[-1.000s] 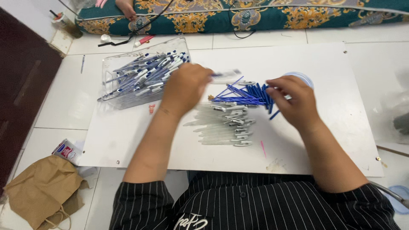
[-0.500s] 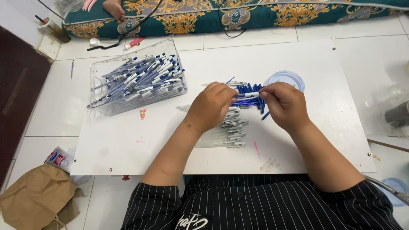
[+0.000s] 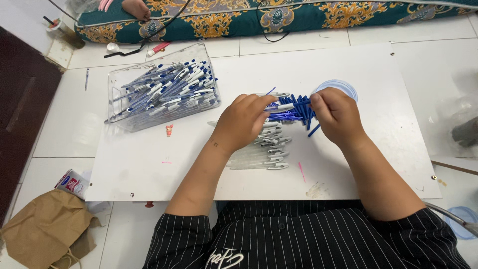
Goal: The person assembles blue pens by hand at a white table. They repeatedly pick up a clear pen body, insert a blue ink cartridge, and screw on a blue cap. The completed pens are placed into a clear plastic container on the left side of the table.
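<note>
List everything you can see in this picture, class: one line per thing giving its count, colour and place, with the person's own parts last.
white board: one, white, on the tiled floor
clear tray: one, transparent, board's far left, full of assembled pens, many, blue and white
clear pen barrels: a pile, transparent, mid-board beneath the hands
blue pen parts: a heap, blue, between the hands
round lid: one, pale blue, beyond the right hand
brown paper bag: one, brown, floor lower left
patterned cushion: one, teal and gold, far edge
left hand: pinching a pen piece
right hand: fingers at the blue heap
</note>
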